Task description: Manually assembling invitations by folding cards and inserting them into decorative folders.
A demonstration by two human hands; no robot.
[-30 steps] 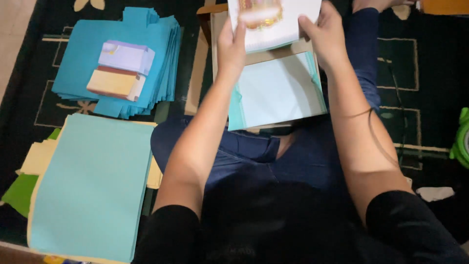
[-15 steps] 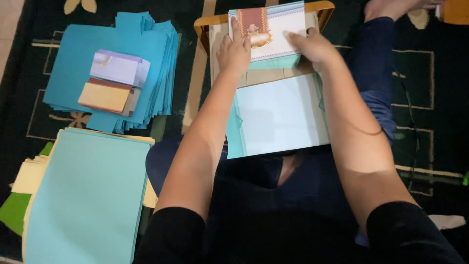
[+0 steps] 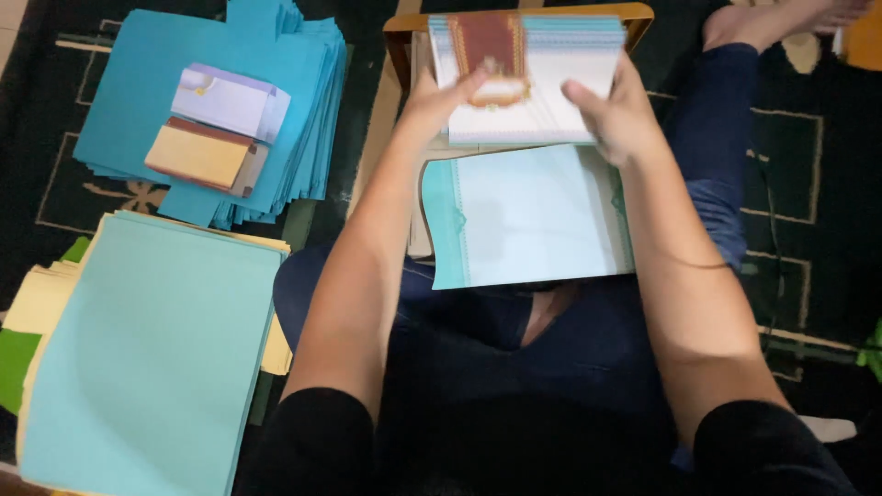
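Above the lap, left hand (image 3: 439, 96) and right hand (image 3: 617, 115) clasp a card stack (image 3: 533, 87) by its side edges. Pale sheets (image 3: 528, 220) lie just beneath.

Two hands hold a stack of cards (image 3: 533, 78) at the top of the picture, the left hand (image 3: 439, 96) on one side and the right hand (image 3: 625, 115) on the other. A light blue sheet (image 3: 533, 220) lies just below. A pile of blue paper (image 3: 220, 110) sits at the upper left.

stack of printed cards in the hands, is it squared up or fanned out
Squared up. The stack of printed cards sits between the left hand and right hand, its layered edges aligned along the top.
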